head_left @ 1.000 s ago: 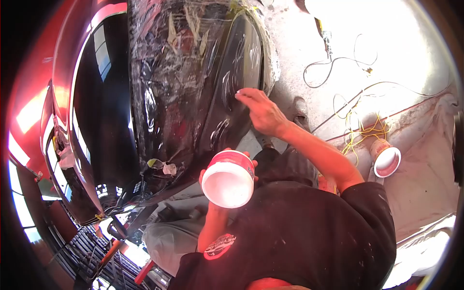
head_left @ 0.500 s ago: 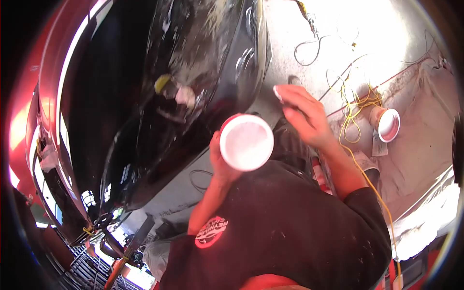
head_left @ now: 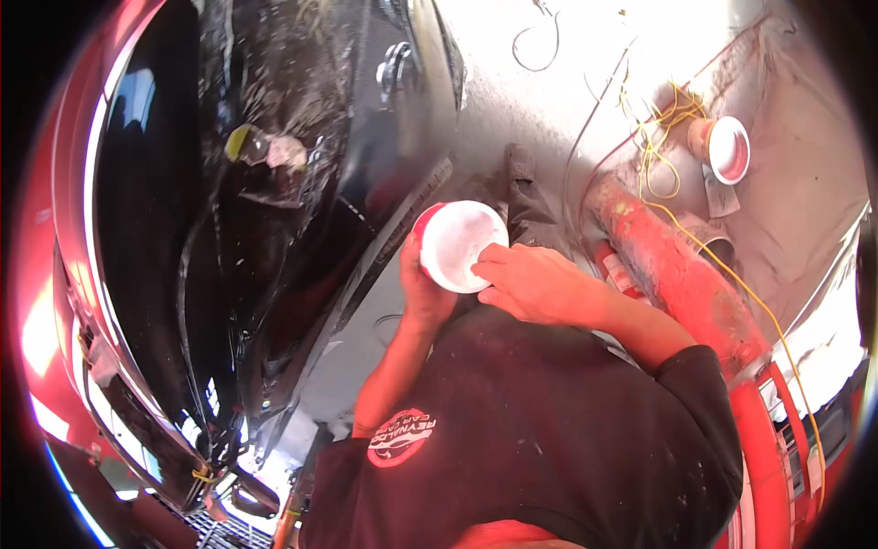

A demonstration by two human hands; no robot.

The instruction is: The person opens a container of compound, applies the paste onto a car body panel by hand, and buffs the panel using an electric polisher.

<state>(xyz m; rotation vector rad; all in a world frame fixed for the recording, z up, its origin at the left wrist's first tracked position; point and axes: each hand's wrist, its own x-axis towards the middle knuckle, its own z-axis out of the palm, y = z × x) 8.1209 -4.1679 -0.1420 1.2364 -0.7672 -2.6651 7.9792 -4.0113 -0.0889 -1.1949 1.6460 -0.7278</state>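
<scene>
My left hand (head_left: pixel 425 288) is wrapped around a red cup (head_left: pixel 465 242) with a white rim and white inside, held in front of my chest with its mouth toward me. At the cup's lower right rim is my right hand (head_left: pixel 540 282), its fingers curled together and the tips reaching over the edge. Whether those fingertips pinch anything is hidden. Left of the cup stands a glossy black car body (head_left: pixel 302 247). On it lie a pale crumpled cloth (head_left: pixel 288 153) and a small item with a yellow-green end (head_left: pixel 238 144).
On the right, a tangled yellow cord (head_left: pixel 672 114) lies by a white-rimmed round container (head_left: pixel 729 151). A worn red pipe-like piece (head_left: pixel 672 265) runs beside my right arm. Grey sheeting (head_left: pixel 796 174) covers the far right, and dark cables cross the pale floor (head_left: pixel 494 82).
My right hand has come down from the upper right to the cup's rim, and its fingers have curled. The left hand still holds the cup. The view has shifted.
</scene>
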